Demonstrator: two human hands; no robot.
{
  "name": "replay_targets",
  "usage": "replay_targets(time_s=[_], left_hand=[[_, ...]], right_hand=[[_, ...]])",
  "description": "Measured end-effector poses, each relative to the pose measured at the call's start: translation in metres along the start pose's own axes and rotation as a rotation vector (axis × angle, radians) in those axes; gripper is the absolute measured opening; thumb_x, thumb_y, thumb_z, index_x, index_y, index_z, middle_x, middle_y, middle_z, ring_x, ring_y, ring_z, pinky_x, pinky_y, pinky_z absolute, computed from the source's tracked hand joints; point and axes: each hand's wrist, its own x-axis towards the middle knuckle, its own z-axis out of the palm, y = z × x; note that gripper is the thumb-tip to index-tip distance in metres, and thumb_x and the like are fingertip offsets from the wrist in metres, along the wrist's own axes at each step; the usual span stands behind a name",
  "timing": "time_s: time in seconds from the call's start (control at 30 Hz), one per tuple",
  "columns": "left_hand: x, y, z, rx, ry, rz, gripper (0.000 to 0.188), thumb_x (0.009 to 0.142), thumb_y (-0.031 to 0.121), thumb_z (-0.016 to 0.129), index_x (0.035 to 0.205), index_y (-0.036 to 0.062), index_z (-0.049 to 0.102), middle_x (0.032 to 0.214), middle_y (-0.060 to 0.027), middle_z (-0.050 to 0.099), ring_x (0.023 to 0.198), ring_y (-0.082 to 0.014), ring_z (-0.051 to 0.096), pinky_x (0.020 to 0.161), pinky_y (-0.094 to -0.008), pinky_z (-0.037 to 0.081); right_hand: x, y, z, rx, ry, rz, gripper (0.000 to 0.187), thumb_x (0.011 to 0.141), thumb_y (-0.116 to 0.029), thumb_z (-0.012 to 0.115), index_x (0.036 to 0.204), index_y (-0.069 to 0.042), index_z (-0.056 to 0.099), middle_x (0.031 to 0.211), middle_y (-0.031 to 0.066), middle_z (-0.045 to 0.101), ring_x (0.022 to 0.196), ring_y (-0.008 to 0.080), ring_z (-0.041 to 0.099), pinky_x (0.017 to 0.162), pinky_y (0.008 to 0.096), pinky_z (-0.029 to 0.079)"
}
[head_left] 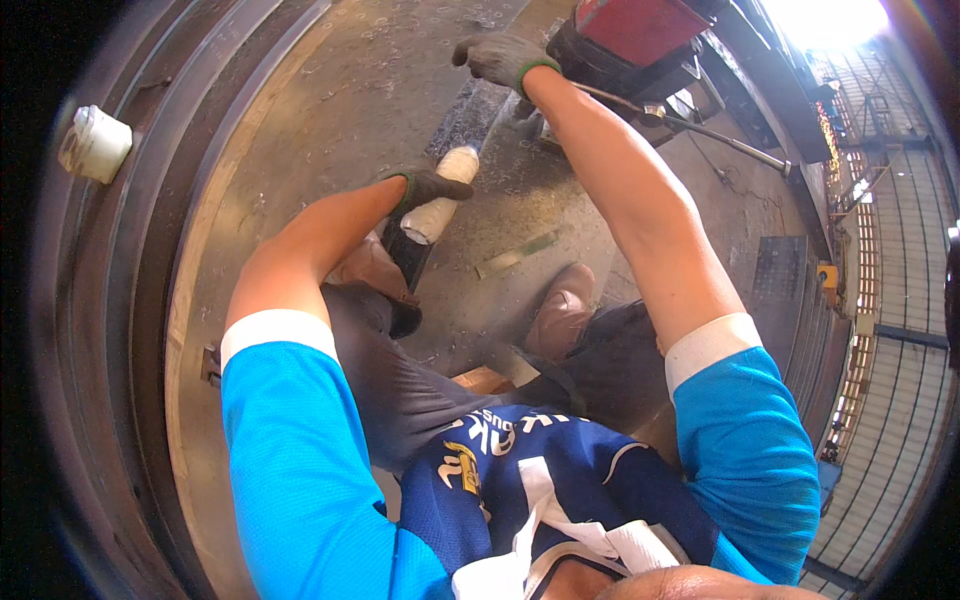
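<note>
My left hand (pixel 432 189), in a dark glove, is closed around the middle of a cream-coloured cylinder (pixel 430 220) that looks wrapped. The cylinder lies along a dark, flat metal bar (pixel 467 118) on the floor, between my feet and the far side. My right hand (pixel 497 60), in a grey glove with a green cuff, is stretched out above the bar's far end. Its fingers point left, with the thumb lower and apart; I see nothing held in it. The underside of that hand is hidden.
A red and black machine (pixel 640 35) stands just right of my right hand. A metal rod (pixel 725 143) sticks out near it. A greenish strip (pixel 517 253) lies on the floor by my boot (pixel 562 310). Long steel beams (pixel 165 200) run along the left, with a white container (pixel 97 145) on them.
</note>
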Motion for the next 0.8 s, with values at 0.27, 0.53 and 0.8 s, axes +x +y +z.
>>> replay_targets(time_s=[0.27, 0.53, 0.8], left_hand=[[0.011, -0.001, -0.008, 0.326, 0.141, 0.157, 0.083, 0.067, 0.055, 0.088, 0.125, -0.0008, 0.069, 0.119, -0.0169, 0.072, 0.103, -0.0297, 0.071, 0.090, -0.0448, 0.055], [-0.005, 0.020, -0.003, 0.282, 0.125, 0.169, 0.086, 0.068, 0.056, 0.088, 0.130, 0.0004, 0.066, 0.124, -0.0169, 0.071, 0.108, -0.0302, 0.070, 0.093, -0.0453, 0.054], [0.002, 0.009, -0.005, 0.248, 0.106, 0.172, 0.086, 0.067, 0.056, 0.089, 0.130, 0.0006, 0.066, 0.123, -0.0170, 0.071, 0.107, -0.0302, 0.070, 0.093, -0.0453, 0.054]], right_hand=[[0.002, -0.002, -0.010, 0.007, -0.021, -0.026, 0.043, 0.088, -0.013, 0.061, 0.130, -0.016, 0.068, 0.133, 0.0126, 0.068, 0.122, 0.0331, 0.064, 0.102, 0.0440, 0.051], [0.001, -0.001, -0.005, -0.121, 0.009, -0.055, 0.042, 0.091, -0.015, 0.063, 0.132, -0.018, 0.068, 0.133, 0.0115, 0.068, 0.122, 0.0328, 0.064, 0.103, 0.0445, 0.051], [-0.014, -0.013, -0.019, 0.005, 0.048, -0.028, 0.038, 0.093, -0.030, 0.055, 0.124, -0.015, 0.070, 0.130, 0.0136, 0.069, 0.118, 0.0365, 0.065, 0.099, 0.0486, 0.051]])
